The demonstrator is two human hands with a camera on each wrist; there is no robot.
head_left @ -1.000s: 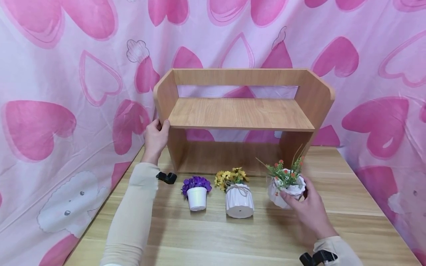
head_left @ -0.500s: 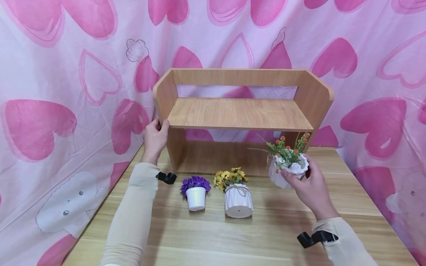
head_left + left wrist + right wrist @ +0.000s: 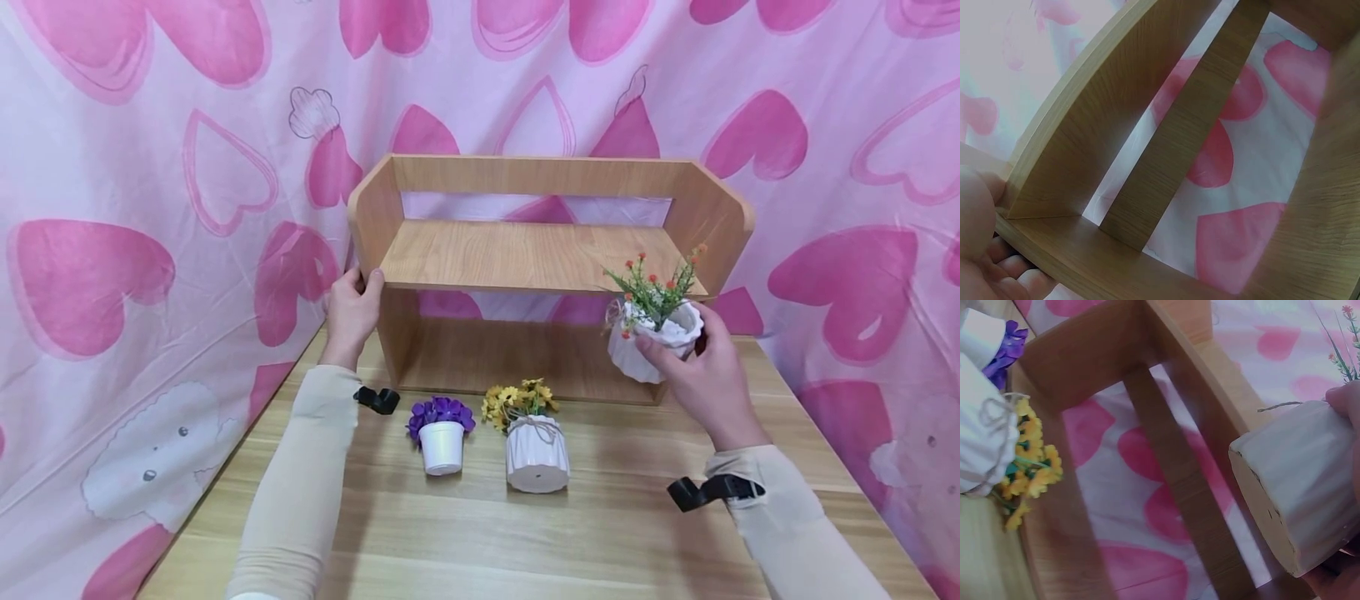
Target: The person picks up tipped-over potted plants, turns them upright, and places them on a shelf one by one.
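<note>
My right hand (image 3: 708,375) grips a white fluted flowerpot (image 3: 645,354) with small red-orange flowers and green sprigs. It holds the pot in the air before the right end of the wooden shelf unit (image 3: 540,254), the flowers rising in front of the upper board. In the right wrist view the bottom of this pot (image 3: 1266,512) shows, off any surface. My left hand (image 3: 351,317) grips the shelf's left side panel where the upper board meets it; in the left wrist view the thumb (image 3: 991,187) lies on the outer face and curled fingers are below the board's edge.
A white pot with purple flowers (image 3: 442,446) lies tilted on the wooden table (image 3: 465,550). Right of it lies a white fluted pot with yellow flowers (image 3: 537,454) and a twine bow. A pink heart-patterned cloth (image 3: 217,275) hangs behind and at both sides.
My right hand has lifted the red-flowered pot from low over the table up to the level of the upper board. The left hand stays on the shelf.
</note>
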